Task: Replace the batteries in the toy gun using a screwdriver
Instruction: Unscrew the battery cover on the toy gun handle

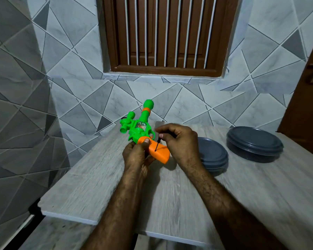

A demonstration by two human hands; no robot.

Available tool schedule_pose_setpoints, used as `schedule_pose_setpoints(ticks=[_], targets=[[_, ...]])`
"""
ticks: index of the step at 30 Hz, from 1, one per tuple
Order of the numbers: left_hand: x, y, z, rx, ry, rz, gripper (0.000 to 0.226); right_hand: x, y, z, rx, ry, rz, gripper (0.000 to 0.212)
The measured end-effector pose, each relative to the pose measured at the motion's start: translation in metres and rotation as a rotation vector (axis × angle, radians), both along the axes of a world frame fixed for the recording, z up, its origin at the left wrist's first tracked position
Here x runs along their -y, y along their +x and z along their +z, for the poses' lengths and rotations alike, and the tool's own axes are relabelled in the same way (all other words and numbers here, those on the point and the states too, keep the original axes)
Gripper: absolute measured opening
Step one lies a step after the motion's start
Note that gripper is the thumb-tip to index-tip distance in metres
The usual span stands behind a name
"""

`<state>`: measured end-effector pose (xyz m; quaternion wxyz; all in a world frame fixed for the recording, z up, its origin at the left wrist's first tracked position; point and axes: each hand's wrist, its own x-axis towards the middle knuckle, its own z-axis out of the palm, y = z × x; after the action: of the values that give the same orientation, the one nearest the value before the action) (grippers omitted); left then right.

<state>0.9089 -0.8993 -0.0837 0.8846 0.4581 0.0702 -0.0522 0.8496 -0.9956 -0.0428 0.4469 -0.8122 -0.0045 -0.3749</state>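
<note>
It looked like a home kitchen: walls of grey geometric tiles, a brown shuttered window behind white bars, a pale wood-grain counter, and on it a small stack of grey plates near a larger grey stack

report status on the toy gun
Left hand grips toy gun. Right hand holds screwdriver, tip on orange handle. Grey plates sit right, not blocking.

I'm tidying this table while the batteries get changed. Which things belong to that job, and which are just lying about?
Job: toy gun, held by the left hand; screwdriver, in the right hand, tip on the orange grip.
Lying about: nearer grey dish; farther grey dish, both on the table.
</note>
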Motion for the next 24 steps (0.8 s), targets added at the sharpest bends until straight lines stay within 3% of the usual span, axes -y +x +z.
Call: schedule_pose_setpoints(ticks=[6,10,13,21,24], targets=[[0.003,-0.003,0.005,0.037,0.006,-0.018,0.009,-0.003,0.001,-0.012,0.050,-0.005,-0.099,0.006],[0.006,-0.009,0.006,0.050,0.004,-0.029,0.012,-0.001,0.001,-0.010,0.023,0.034,-0.130,0.029],[0.006,-0.010,0.006,0.038,-0.005,-0.025,0.012,-0.003,-0.002,-0.007,-0.026,0.058,-0.089,0.034],[0.006,-0.011,0.002,0.027,-0.007,-0.017,0.010,0.001,0.000,-0.008,0.046,0.004,-0.138,0.015],[0.004,-0.009,0.000,0.015,0.000,-0.010,0.011,0.002,0.002,-0.009,0.066,0.075,-0.160,0.009]])
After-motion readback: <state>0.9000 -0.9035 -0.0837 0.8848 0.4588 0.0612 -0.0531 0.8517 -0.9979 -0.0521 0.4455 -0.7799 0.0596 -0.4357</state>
